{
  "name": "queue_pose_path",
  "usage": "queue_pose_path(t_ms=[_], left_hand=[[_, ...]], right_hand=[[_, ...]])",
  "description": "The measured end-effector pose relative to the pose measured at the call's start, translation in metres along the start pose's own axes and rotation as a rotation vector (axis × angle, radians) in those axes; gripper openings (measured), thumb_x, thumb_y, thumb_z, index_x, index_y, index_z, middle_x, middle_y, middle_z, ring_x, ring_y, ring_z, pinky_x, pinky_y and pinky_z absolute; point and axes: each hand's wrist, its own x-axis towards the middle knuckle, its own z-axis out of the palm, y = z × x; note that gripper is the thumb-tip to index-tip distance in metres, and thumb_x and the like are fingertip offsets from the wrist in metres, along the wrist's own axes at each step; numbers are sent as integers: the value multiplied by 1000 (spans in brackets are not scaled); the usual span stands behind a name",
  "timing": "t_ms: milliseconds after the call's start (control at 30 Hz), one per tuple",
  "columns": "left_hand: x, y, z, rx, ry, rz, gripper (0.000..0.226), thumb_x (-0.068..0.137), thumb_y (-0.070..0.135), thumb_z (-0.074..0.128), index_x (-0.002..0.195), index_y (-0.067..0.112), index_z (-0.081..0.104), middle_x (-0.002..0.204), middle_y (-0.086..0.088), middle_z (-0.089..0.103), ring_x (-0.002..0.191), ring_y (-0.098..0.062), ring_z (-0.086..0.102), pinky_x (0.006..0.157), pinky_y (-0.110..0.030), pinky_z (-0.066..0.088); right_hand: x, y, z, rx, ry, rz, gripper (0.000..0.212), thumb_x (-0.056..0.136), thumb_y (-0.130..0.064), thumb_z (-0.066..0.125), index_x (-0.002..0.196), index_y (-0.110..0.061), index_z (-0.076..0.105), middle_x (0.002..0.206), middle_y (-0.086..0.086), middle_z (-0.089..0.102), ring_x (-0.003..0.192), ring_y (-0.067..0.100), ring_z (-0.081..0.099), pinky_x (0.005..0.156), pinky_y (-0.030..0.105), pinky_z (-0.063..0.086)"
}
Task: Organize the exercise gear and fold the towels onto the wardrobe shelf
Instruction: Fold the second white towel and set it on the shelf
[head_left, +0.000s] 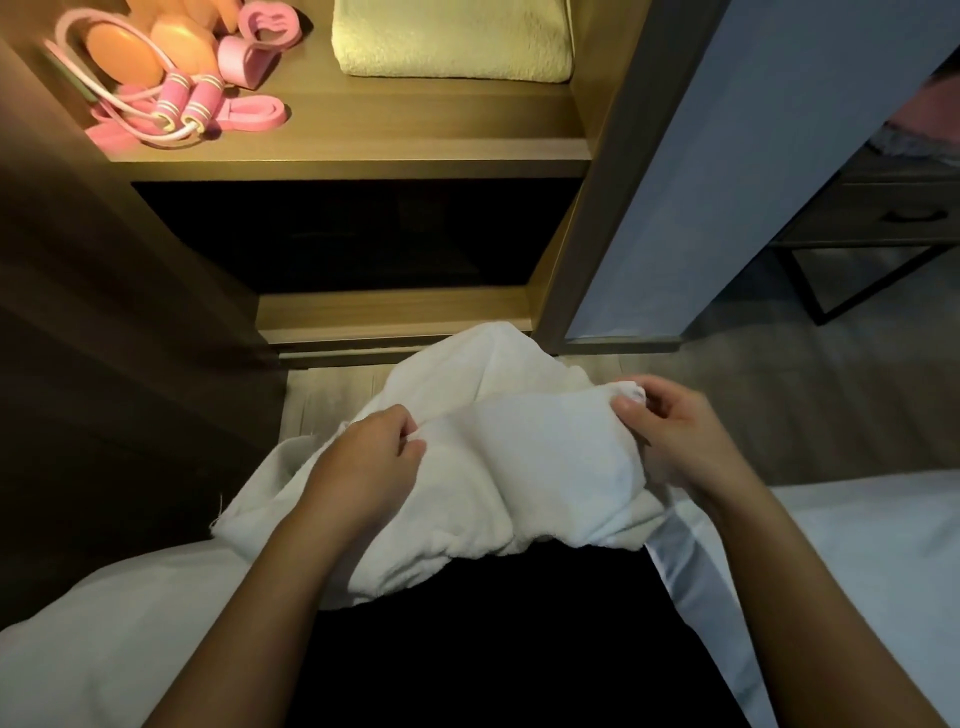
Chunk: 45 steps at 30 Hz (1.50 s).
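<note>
In front of the open wardrobe, its lit brown wooden shelf (363, 150) spans the upper part of the view, with a pale grey door panel (727, 182) standing open to its right. A bed with white sheets (857, 545) fills the lower corners, on either side of the person's dark lap. Above that lap, in mid-air and below the shelf, hangs the rumpled white terry towel (519, 467), loosely doubled and not yet flat. On the right part of the shelf lies a folded cream terry towel (452, 41). The left part holds the pink gear close together: rounded orange weights (124, 60), flat pink rubber resistance bands (254, 111), and a skipping rope with pink striped foam handles (189, 101) lying side by side on the bands. The left hand (363, 462) pinches a fold at the white towel's left side between thumb and curled fingers. The right hand (675, 436) pinches a bunched corner at the towel's right end with thumb and fingertips.
</note>
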Motion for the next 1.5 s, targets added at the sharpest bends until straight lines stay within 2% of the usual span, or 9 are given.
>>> queue_pose_path(t_ms=[100, 200, 300, 467, 800, 933, 1100, 1300, 1500], left_hand=[[-3, 25, -4, -126, 111, 244, 21, 93, 20, 52, 114, 26, 52, 118, 13, 50, 106, -4, 48, 86, -23, 44], [-8, 67, -8, -208, 116, 534, 37, 89, 44, 51, 125, 33, 49, 127, 21, 49, 116, 6, 41, 93, -10, 30], [1, 95, 3, -5, -29, 627, 53, 88, 59, 50, 134, 35, 43, 137, 15, 50, 123, -6, 44, 101, -27, 35], [15, 89, 26, 88, 35, 668, 24, 94, 47, 54, 112, 31, 53, 112, 11, 56, 90, -7, 51, 73, -22, 47], [23, 37, -11, 354, -56, 370, 31, 85, 53, 58, 100, 25, 58, 94, 5, 64, 93, -21, 58, 70, -33, 43], [20, 36, -5, 252, 127, 196, 29, 91, 42, 55, 107, 19, 61, 93, -6, 66, 91, -30, 59, 70, -34, 44], [20, 50, 15, 133, 115, 89, 28, 97, 35, 47, 73, 20, 45, 67, 4, 47, 77, -27, 53, 59, -32, 31], [8, 45, 5, -61, -117, 373, 14, 98, 24, 50, 85, 29, 49, 72, 15, 53, 73, -6, 50, 59, -12, 32], [0, 28, -4, -126, -131, 450, 11, 95, 27, 59, 102, 24, 67, 90, 5, 69, 83, -12, 60, 76, -31, 45]], right_hand=[[-9, -6, -12, 35, 45, -56, 15, 88, -9, 67, 90, -24, 70, 83, -10, 72, 81, 9, 68, 69, 21, 55], [-17, -15, -12, 52, 0, -181, 15, 83, -1, 69, 90, -14, 68, 81, -10, 70, 76, 5, 65, 69, 17, 54], [-23, -25, -12, 53, -50, -306, 17, 79, 5, 71, 86, -10, 66, 77, -7, 67, 73, 6, 61, 67, 18, 52], [-27, -27, -22, -87, -109, -221, 6, 82, -24, 70, 88, -23, 68, 83, -10, 68, 79, 6, 65, 65, 17, 54], [-19, 2, -25, -394, 245, -240, 11, 92, -26, 63, 88, -37, 62, 81, -27, 60, 78, -4, 59, 68, 15, 45], [-24, -1, -6, -420, 363, -364, 7, 90, -23, 66, 97, -24, 68, 82, -22, 60, 76, -2, 59, 65, 6, 41], [-26, -19, 22, -474, 16, -544, 12, 87, -32, 69, 82, -23, 63, 91, -13, 59, 83, 5, 56, 70, 17, 44], [-9, -24, 50, -731, -361, -538, 24, 86, -29, 70, 77, -40, 51, 150, -10, 42, 145, 13, 25, 115, 43, 25], [2, -25, 63, -826, -478, -608, 12, 86, -33, 68, 80, -40, 59, 143, -17, 48, 144, 9, 22, 119, 41, -2]])
